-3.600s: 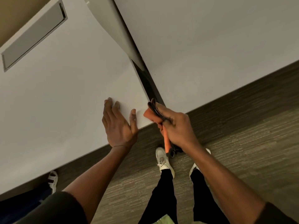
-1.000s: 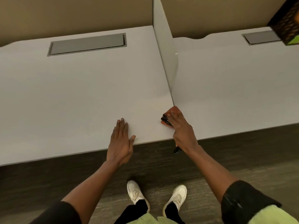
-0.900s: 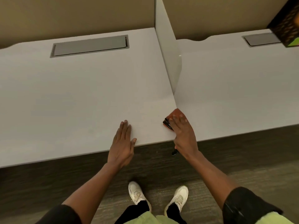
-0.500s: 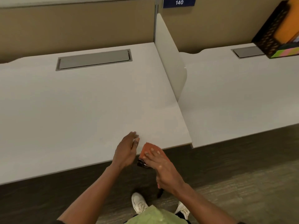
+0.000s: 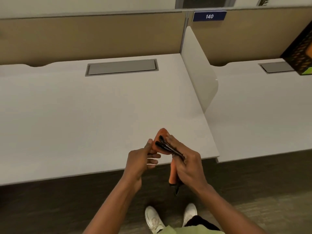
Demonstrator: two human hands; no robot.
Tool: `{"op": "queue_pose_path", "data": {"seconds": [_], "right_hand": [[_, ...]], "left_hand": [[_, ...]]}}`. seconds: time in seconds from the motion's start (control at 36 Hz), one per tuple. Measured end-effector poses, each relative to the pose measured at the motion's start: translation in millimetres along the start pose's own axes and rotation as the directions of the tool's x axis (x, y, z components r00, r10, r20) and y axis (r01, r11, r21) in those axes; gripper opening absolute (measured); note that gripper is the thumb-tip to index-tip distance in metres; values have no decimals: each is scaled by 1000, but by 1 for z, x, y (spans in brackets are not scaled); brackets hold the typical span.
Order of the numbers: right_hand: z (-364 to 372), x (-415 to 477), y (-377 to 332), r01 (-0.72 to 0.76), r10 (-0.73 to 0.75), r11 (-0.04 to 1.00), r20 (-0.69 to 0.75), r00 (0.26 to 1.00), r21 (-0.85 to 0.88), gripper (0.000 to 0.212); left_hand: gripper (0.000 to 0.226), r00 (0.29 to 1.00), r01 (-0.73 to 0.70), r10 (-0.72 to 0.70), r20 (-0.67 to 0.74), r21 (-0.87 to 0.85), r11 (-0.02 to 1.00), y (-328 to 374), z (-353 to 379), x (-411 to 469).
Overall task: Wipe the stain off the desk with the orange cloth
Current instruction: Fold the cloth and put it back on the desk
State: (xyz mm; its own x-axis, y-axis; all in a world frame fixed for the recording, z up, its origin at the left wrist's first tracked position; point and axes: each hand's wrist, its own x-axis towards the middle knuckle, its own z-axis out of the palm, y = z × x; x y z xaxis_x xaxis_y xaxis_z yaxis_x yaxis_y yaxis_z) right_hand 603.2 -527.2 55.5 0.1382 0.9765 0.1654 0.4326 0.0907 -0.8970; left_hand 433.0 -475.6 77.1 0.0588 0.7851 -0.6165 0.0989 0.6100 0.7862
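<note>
The orange cloth point(image 5: 161, 134), folded with black edging, is lifted a little above the front edge of the white desk point(image 5: 87, 119). My right hand point(image 5: 187, 163) grips it from the right, with an orange end hanging below the palm. My left hand point(image 5: 141, 159) pinches the cloth's left side with thumb and fingertips. No stain shows on the desk surface from here.
A white divider panel point(image 5: 197, 68) separates this desk from a second desk point(image 5: 263, 112) on the right. A grey cable hatch point(image 5: 122, 67) sits at the back. A dark patterned box point(image 5: 302, 53) stands at the far right. My white shoes point(image 5: 154, 220) are on dark carpet below.
My right hand took the cloth off the desk's right front corner and moved it left. My left hand left the desk top and took hold of the cloth. Both hands now hold it up.
</note>
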Motion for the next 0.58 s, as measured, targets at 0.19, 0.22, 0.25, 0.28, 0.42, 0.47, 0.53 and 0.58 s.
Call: {"op": "queue_pose_path", "data": {"seconds": [0.19, 0.22, 0.25, 0.28, 0.42, 0.47, 0.53, 0.58], "right_hand": [[4, 6, -4, -54, 54, 998, 35, 998, 21, 64], [4, 8, -6, -67, 66, 997, 39, 997, 29, 64], [3, 10, -7, -82, 81, 996, 44, 996, 33, 64], [2, 13, -8, -103, 101, 994, 50, 994, 36, 65], [-5, 33, -6, -168, 163, 978, 49, 985, 120, 58], [-7, 44, -6, -183, 181, 969, 27, 983, 164, 53], [-9, 56, -6, -186, 190, 963, 2, 982, 194, 48], [-11, 69, -5, -187, 194, 962, -17, 981, 199, 43]], "left_hand": [[26, 992, -120, 116, -40, -85, 989, 25, 3, -4], [23, 990, -134, 131, -54, -67, 989, 28, 5, -5], [22, 987, -148, 145, -63, -50, 988, 30, 6, -5], [21, 985, -161, 159, -68, -33, 986, 32, 8, -5], [16, 973, -204, 207, -97, 36, 978, 47, 13, 0], [14, 966, -220, 230, -119, 89, 971, 53, 18, 4], [12, 955, -237, 260, -143, 162, 958, 60, 24, 8], [12, 943, -249, 292, -160, 243, 938, 66, 29, 13]]}}
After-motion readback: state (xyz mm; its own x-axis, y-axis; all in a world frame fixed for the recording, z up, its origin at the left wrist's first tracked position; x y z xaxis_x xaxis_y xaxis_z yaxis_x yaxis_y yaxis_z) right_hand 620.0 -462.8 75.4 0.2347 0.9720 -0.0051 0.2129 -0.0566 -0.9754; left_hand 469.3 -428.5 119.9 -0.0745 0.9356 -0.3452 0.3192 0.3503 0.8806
